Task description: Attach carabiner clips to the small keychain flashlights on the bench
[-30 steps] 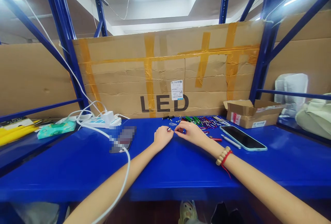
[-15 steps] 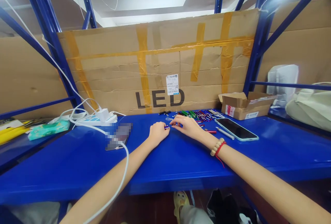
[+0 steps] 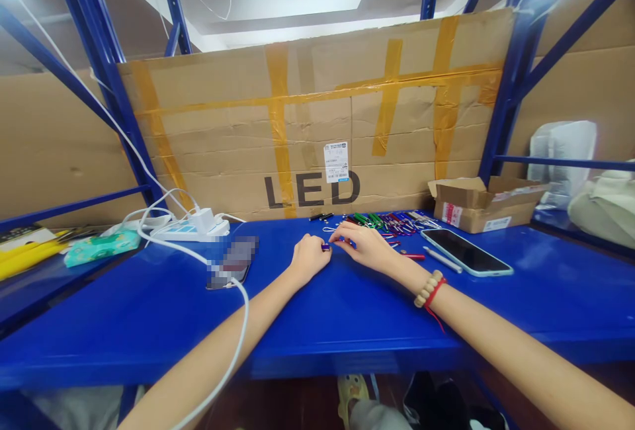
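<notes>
My left hand (image 3: 311, 257) rests on the blue tabletop, closed round a small shiny purple cylinder (image 3: 326, 247) whose end sticks out by the thumb. Most of that cylinder is hidden in the fist. My right hand (image 3: 364, 243) is just to the right, its fingers bent and the tips brought together close to the cylinder's end. Whatever they pinch is too small to make out. Behind and beside the right hand lies a pile of small shiny metallic pieces (image 3: 397, 223) in green, purple, red and silver. A red stick-like piece (image 3: 413, 256) lies near the right wrist.
A phone (image 3: 466, 251) and a silver pen (image 3: 442, 260) lie at right, before an open cardboard box (image 3: 489, 205). At left are a blurred dark phone-like device (image 3: 235, 261), a power strip (image 3: 193, 231) and a white cable (image 3: 243, 324) crossing my left forearm. Tall cardboard (image 3: 238, 145) stands behind.
The view has shifted slightly, so everything sits a little further right. The right fingertips have come closer together and nearer the purple cylinder. My left hand keeps its hold.
</notes>
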`<action>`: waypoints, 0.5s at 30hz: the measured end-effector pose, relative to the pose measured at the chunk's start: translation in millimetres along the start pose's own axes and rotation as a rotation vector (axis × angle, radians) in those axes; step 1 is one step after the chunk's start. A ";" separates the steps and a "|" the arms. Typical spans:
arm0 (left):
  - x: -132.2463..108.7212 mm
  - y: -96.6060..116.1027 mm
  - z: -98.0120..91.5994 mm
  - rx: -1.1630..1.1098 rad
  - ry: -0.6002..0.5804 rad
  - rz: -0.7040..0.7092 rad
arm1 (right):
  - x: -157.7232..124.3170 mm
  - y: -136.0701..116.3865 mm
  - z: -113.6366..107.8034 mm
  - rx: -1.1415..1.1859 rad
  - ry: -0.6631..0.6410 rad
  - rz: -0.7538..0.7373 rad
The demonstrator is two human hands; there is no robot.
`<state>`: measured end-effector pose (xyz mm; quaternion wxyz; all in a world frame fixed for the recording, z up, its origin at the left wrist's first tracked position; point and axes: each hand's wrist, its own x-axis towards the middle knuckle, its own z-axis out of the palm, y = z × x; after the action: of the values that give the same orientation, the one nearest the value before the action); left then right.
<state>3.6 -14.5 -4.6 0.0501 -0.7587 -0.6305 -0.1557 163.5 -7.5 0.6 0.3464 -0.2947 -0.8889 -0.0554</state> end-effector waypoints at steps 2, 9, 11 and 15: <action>0.0 0.5 -0.3 0.008 -0.025 -0.009 | 0.4 -1.2 -0.5 0.004 -0.009 -0.001; -0.9 2.8 -3.9 0.056 -0.059 0.021 | -0.7 -2.4 -2.0 0.010 -0.010 -0.008; -1.1 3.2 -4.4 0.061 -0.059 0.030 | -1.1 -3.2 -2.2 0.005 -0.023 0.002; -1.7 4.2 -4.9 0.063 -0.058 0.039 | -1.2 -5.3 -3.3 0.000 -0.040 0.013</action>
<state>6.6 -18.3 0.0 0.0587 -0.7731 -0.6214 -0.1128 163.3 -13.4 2.8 0.3289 -0.3017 -0.8936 -0.0475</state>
